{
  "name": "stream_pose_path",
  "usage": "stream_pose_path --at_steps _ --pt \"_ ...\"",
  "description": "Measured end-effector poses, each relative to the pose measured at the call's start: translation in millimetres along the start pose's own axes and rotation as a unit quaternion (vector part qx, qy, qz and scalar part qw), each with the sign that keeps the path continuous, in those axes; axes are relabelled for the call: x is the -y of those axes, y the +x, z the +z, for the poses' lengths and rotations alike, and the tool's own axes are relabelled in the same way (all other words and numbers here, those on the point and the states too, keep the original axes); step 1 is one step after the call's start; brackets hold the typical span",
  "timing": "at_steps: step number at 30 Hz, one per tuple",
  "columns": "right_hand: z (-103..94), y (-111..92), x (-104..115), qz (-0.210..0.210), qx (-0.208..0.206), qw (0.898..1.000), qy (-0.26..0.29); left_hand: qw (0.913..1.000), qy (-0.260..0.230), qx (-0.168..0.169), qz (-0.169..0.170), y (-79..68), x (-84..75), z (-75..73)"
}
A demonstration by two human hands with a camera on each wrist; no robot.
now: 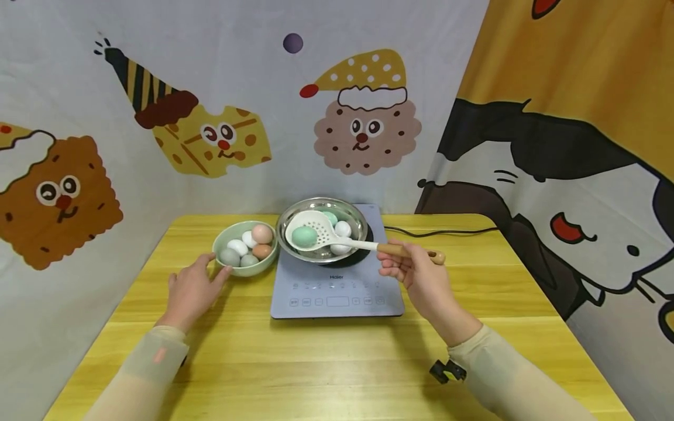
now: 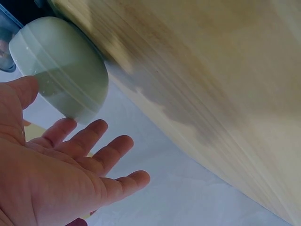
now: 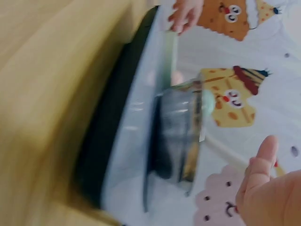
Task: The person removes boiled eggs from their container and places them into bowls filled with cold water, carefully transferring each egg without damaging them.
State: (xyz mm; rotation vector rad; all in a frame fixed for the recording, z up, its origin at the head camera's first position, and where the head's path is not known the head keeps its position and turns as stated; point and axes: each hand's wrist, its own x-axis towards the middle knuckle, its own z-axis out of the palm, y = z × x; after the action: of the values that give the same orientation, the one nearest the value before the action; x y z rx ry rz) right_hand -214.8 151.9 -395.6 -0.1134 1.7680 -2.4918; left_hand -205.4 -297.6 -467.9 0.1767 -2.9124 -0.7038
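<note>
I look on at a yellow wooden table (image 1: pixel 337 362); the induction cooker (image 1: pixel 337 292) stands on it at the far side, its black cord (image 1: pixel 442 233) running off to the right. On it the metal pan (image 3: pixel 176 127) sits somewhat left of the dark cooking ring; if the spoon pressed hard on its rim, it could shift, I think.

Just beside, to the left, is the pale green bowl (image 2: pixel 63 66) with eggs of mixed colours. The left hand (image 1: pixel 192 292) only touches its side with thumb and forefinger, the other fingers being spread; such a light touch might not stop the bowl from sliding if something knocked it.

The right hand (image 1: pixel 423 280) pinches the wooden handle of the slotted spoon (image 1: pixel 363 244) between thumb and fingers, far from its head. A small turn of this wrist could tip the head, in my judgement.

There, over the pan, lies one green egg (image 1: pixel 304 236), near the outer edge, so it could roll off and crack, perhaps against a white egg (image 1: pixel 343 228) or the other green egg (image 1: pixel 330 218) below. The right wrist view is blurred; I cannot tell whether the spoon's head touches the rim.
</note>
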Motion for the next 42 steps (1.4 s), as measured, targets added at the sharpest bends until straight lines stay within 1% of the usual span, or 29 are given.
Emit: stream_pose_path --at_steps 4,7,12,18,23,26,29,32,35,37,39,40,41,42 --pt "14.1 -3 11 0.009 -0.013 1.0 -0.007 1.0 0.001 0.002 -0.002 0.5 -0.1 -1.0" --pt "28.2 -4 17 0.015 -0.016 1.0 -0.005 1.0 -0.001 0.001 -0.002 1.6 -0.6 -1.9" --pt "58.8 -6 15 0.013 -0.004 1.0 0.01 1.0 -0.004 -0.002 0.001 3.7 -1.0 -1.7" --pt "98.1 -5 -2 0.011 0.016 1.0 0.02 1.0 -0.006 0.0 0.0 4.8 -2.8 0.3" --pt "119.4 -2 -25 0.008 0.034 0.999 0.003 1.0 -0.009 0.001 -0.002 4.6 -5.8 -0.2" --pt "125.3 -2 -38 -0.016 0.046 0.998 -0.026 0.9999 -0.01 0.001 -0.002 4.1 -6.7 -0.5" --pt "127.8 -5 -48 -0.054 0.068 0.994 -0.067 0.9999 -0.01 0.001 -0.003 3.9 -5.7 -0.1" --pt "128.2 -10 -55 -0.089 0.096 0.984 -0.12 0.9999 -0.012 0.002 -0.004 3.2 -4.7 -0.5" --pt "127.4 -16 -61 -0.116 0.117 0.97 -0.178 0.9999 -0.013 0.004 -0.008 2.7 -4.3 -1.5" --pt "127.0 -18 -65 -0.146 0.127 0.959 -0.207 0.9998 -0.013 0.008 -0.01 2.5 -4.5 -2.4" --pt "126.9 -20 -68 -0.196 0.134 0.944 -0.23 0.9998 -0.011 0.009 -0.011 2.2 -4.6 -2.8" --pt "126.7 -21 -69 -0.226 0.136 0.933 -0.244 0.9998 -0.011 0.009 -0.011 1.8 -4.4 -2.9" --pt "126.5 -21 -68 -0.261 0.136 0.919 -0.262 0.9998 -0.012 0.008 -0.011 1.7 -3.9 -2.7" --pt "125.9 -21 -66 -0.296 0.134 0.903 -0.281 0.9998 -0.011 0.008 -0.011 1.4 -3.8 -2.8"
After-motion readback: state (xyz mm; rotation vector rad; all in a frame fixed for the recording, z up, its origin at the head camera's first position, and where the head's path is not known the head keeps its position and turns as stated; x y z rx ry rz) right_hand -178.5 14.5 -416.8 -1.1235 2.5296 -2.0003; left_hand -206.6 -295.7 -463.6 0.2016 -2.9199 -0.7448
